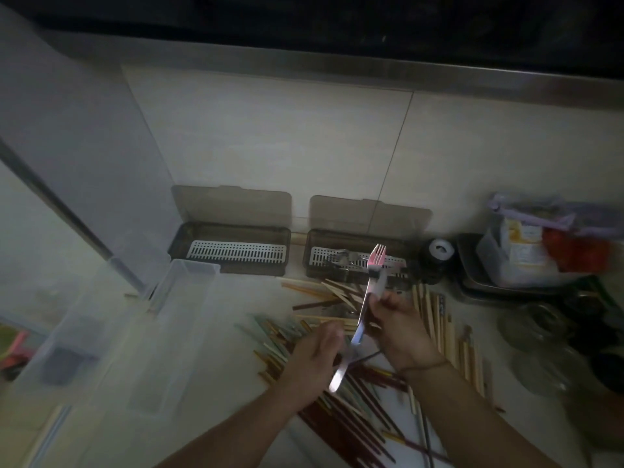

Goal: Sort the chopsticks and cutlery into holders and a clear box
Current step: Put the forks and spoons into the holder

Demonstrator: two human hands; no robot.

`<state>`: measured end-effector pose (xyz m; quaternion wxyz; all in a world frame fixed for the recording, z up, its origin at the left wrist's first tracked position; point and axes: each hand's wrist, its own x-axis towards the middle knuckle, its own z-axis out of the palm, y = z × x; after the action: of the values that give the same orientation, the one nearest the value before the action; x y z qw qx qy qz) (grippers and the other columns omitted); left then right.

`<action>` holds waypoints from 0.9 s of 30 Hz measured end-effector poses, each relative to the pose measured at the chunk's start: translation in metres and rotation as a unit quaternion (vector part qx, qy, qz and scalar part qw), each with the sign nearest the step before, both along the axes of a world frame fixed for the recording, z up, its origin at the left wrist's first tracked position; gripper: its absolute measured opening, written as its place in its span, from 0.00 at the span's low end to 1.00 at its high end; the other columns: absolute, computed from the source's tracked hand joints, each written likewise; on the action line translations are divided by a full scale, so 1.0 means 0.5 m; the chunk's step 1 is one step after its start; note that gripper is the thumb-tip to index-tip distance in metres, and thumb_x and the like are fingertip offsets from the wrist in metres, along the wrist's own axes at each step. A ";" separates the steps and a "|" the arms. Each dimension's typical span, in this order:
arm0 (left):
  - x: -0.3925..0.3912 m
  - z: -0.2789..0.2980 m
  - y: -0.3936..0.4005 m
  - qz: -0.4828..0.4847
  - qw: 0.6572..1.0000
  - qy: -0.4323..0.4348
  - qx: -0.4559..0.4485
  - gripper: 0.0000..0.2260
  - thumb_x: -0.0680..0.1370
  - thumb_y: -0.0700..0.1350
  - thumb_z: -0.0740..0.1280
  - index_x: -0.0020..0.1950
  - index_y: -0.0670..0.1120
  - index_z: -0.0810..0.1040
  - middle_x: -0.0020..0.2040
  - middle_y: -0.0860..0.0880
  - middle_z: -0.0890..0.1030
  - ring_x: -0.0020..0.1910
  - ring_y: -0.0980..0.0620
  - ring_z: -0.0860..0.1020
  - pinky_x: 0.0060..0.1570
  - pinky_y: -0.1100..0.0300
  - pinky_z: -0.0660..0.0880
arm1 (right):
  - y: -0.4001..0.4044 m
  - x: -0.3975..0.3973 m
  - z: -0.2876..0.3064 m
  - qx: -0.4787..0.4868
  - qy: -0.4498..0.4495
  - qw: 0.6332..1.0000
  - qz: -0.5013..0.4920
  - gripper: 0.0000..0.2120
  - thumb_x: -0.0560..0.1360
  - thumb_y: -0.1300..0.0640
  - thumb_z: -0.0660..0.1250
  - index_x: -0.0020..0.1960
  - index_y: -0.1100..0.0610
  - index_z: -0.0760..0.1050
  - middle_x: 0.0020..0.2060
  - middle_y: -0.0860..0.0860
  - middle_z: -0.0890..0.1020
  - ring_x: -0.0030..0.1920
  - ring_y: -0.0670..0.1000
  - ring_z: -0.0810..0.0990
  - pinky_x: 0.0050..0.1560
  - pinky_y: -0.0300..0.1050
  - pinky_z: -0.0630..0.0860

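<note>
While the light is poor, this much reads clearly:

right hand: right hand [401,329] is closed around the handle of a fork [370,282], tines up and tilted toward the far wall. Raised off the pile, probably so it can go into a holder.

left hand: left hand [319,358] is over the pile with a second metal piece [341,373] at its fingers. Blurred; looks gripped, but I cannot tell for sure, nor whether it is a spoon or a fork.

fork position: in the air, in front of the right holder [354,261], not yet inside it.

right holder: dark tray with a white slotted insert, lid propped open against the wall. Some metal cutlery [341,258] already lies in it, so my guess is this one takes the metal pieces.

left holder: left holder [229,253] has the same build, lid up, and only its insert shows. Likely kept for chopsticks.

clear box: clear box [135,332] stands on the desk [209,366] left of the pile, open end up. Contents unclear.

chopsticks: chopsticks [337,400] lie loose and crossed on the desk under both hands, wooden, dark red and pale mixed. Most of the sorting looks undone.

clutter: jars [533,332] and a bag [533,238] sit at the right, near the pile's edge.

risk: long handles could snag the crossed sticks.
</note>
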<state>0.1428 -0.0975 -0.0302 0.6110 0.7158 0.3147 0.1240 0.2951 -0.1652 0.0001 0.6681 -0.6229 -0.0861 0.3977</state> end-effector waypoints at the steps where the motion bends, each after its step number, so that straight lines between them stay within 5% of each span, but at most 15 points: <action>1: 0.015 0.013 0.001 -0.004 0.996 -0.015 -0.085 0.26 0.79 0.63 0.57 0.58 0.42 0.79 0.50 0.43 0.83 0.49 0.48 0.82 0.51 0.53 0.77 | 0.004 -0.007 0.002 -0.008 0.033 0.999 -0.005 0.10 0.78 0.65 0.62 0.39 0.61 0.74 0.27 0.54 0.77 0.29 0.53 0.74 0.31 0.45 0.73; 4: 0.037 0.024 0.006 -0.010 0.984 -0.008 -0.175 0.12 0.84 0.45 0.62 0.57 0.37 0.78 0.42 0.46 0.84 0.35 0.47 0.83 0.33 0.60 0.78 | 0.010 -0.018 -0.001 -0.020 0.064 0.998 -0.020 0.11 0.77 0.64 0.64 0.36 0.59 0.74 0.27 0.54 0.77 0.27 0.54 0.73 0.29 0.44 0.71; 8: 0.038 -0.003 0.016 -0.011 0.992 0.015 -0.123 0.08 0.81 0.41 0.65 0.47 0.39 0.81 0.37 0.46 0.83 0.32 0.50 0.81 0.38 0.55 0.78 | 0.008 -0.025 -0.006 -0.019 0.054 0.998 -0.016 0.08 0.77 0.64 0.64 0.40 0.62 0.77 0.28 0.57 0.79 0.26 0.55 0.76 0.27 0.43 0.72; 11: 0.039 -0.004 0.014 -0.003 0.992 0.028 -0.119 0.09 0.82 0.38 0.64 0.45 0.38 0.82 0.34 0.49 0.82 0.32 0.56 0.81 0.36 0.64 0.75 | -0.005 -0.052 -0.022 -0.034 0.047 0.998 0.009 0.09 0.76 0.59 0.67 0.38 0.59 0.78 0.26 0.60 0.75 0.21 0.53 0.71 0.23 0.39 0.67; 16: 0.033 -0.022 0.018 0.009 0.997 0.072 -0.025 0.12 0.74 0.52 0.67 0.36 0.45 0.82 0.31 0.53 0.80 0.33 0.61 0.76 0.37 0.61 0.71 | -0.039 -0.082 -0.094 -0.132 -0.152 0.979 0.023 0.13 0.74 0.57 0.71 0.32 0.59 0.80 0.25 0.54 0.78 0.26 0.46 0.75 0.31 0.41 0.71; 20: 0.013 -0.053 0.013 0.028 0.985 0.112 -0.127 0.12 0.80 0.39 0.65 0.37 0.43 0.79 0.31 0.48 0.81 0.29 0.54 0.78 0.31 0.63 0.74 | -0.043 -0.039 -0.087 -0.084 -0.142 0.983 -0.082 0.10 0.78 0.53 0.66 0.42 0.58 0.77 0.34 0.57 0.81 0.34 0.57 0.77 0.36 0.49 0.76; 22: -0.004 -0.067 0.024 0.014 0.986 0.128 -0.106 0.13 0.81 0.39 0.64 0.36 0.45 0.79 0.33 0.45 0.83 0.32 0.51 0.81 0.35 0.58 0.79 | -0.029 0.014 -0.062 -0.056 -0.207 0.973 -0.088 0.11 0.81 0.55 0.59 0.44 0.62 0.73 0.31 0.55 0.76 0.31 0.54 0.72 0.32 0.45 0.72; 27: -0.031 -0.068 0.041 -0.011 0.985 0.162 0.053 0.15 0.79 0.44 0.66 0.32 0.53 0.73 0.28 0.62 0.77 0.28 0.65 0.74 0.34 0.67 0.68 | 0.060 0.182 -0.028 -0.150 -0.464 0.871 0.061 0.09 0.80 0.64 0.61 0.55 0.60 0.78 0.47 0.54 0.78 0.46 0.50 0.75 0.47 0.29 0.68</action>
<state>0.1274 -0.0771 -0.0639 0.5140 0.7613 0.3948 0.0159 0.3863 -0.1350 -0.0140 0.4240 -0.8223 -0.3630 0.1108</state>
